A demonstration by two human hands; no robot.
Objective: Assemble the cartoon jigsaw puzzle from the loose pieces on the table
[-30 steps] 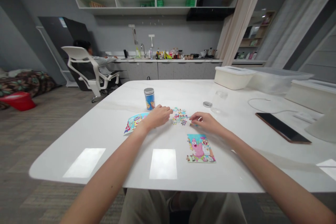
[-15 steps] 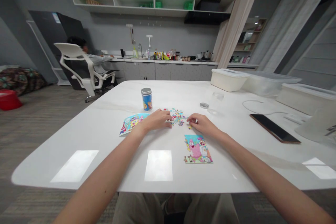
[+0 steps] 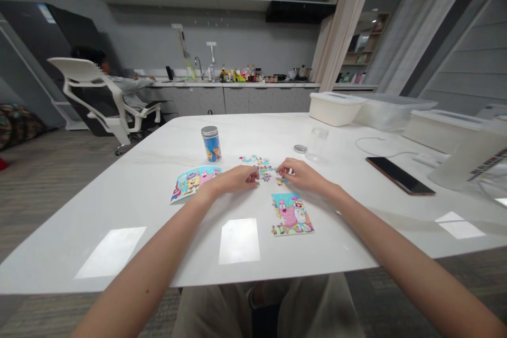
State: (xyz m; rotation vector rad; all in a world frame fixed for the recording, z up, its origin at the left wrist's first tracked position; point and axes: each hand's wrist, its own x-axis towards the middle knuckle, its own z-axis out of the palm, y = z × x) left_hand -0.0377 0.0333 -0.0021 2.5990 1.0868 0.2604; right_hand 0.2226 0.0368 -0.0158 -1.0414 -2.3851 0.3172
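Note:
My left hand and my right hand rest on the white table, their fingertips at opposite sides of a small heap of colourful jigsaw puzzle pieces. Each hand has a small piece by its fingertips, but I cannot tell whether either is gripped. A cartoon picture card lies below the heap, and a second card lies left of my left hand. Behind them stands a blue-labelled jar with a metal lid.
A clear glass and a round metal lid stand beyond my right hand. A black phone, a white cable and plastic storage boxes occupy the right. A person sits in a white chair at the far counter.
My hands have drawn closer together around the puzzle pieces, with my left hand moving right. The whole view has tilted and shifted, so the table sits lower and further left in the frame.

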